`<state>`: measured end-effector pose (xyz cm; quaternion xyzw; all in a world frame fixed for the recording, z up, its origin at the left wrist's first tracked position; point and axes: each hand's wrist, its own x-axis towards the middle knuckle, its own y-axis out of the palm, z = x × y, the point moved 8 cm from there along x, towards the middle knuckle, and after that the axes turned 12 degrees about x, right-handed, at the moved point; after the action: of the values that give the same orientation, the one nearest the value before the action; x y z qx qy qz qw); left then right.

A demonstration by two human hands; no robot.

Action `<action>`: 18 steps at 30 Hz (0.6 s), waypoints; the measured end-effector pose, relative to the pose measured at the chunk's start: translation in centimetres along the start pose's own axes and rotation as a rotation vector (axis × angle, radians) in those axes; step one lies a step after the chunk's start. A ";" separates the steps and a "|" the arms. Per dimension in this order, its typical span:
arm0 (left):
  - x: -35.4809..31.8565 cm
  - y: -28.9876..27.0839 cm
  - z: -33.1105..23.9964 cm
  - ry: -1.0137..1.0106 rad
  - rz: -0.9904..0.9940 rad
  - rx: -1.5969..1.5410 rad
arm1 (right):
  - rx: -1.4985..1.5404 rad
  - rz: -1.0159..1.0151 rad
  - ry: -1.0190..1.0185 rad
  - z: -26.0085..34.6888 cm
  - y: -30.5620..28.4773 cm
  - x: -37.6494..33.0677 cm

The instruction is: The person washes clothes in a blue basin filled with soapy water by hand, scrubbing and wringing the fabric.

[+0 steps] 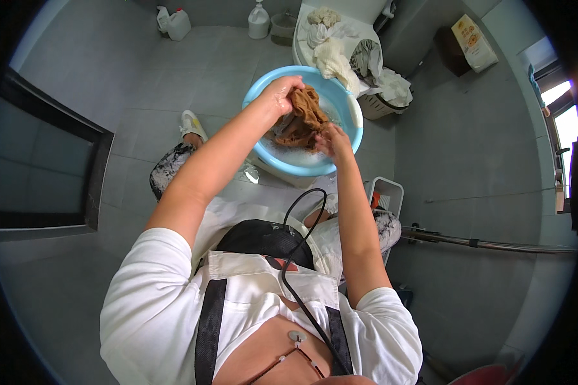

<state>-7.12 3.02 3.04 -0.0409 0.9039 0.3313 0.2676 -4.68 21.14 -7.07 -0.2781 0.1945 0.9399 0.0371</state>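
Upper centre of frame: left hand (281, 96) and right hand (332, 139) are both gripping a wet brown cloth (304, 119) over the blue basin (356, 119). Scrubbing step, seemingly; next calls for rubbing fold against fold.

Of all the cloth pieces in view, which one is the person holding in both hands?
The brown cloth, gripped by the left hand and right hand over the blue basin. The pale cloths lie untouched in a heap behind the basin.
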 end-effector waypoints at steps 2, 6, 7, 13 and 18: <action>-1.5 1.8 -0.7 0.030 0.061 -0.011 | 0.350 -0.082 0.214 -1.5 -0.1 0.1; -4.2 2.8 -2.6 0.052 0.099 -0.065 | 0.535 0.169 0.222 2.0 4.8 -2.0; -5.1 3.4 -3.0 0.064 0.090 -0.064 | 0.456 0.225 0.208 3.1 4.7 -2.3; -4.1 1.7 -6.5 0.334 0.142 0.410 | -0.209 0.219 -0.184 12.9 5.8 -5.5; -4.5 0.8 -8.7 0.572 -0.007 0.889 | -0.271 0.177 -0.383 17.7 5.1 -7.2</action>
<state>-7.45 -2.24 11.29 -0.0155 0.9939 -0.1095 0.0028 -8.51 23.52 12.16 -0.0794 0.0796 0.9925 -0.0469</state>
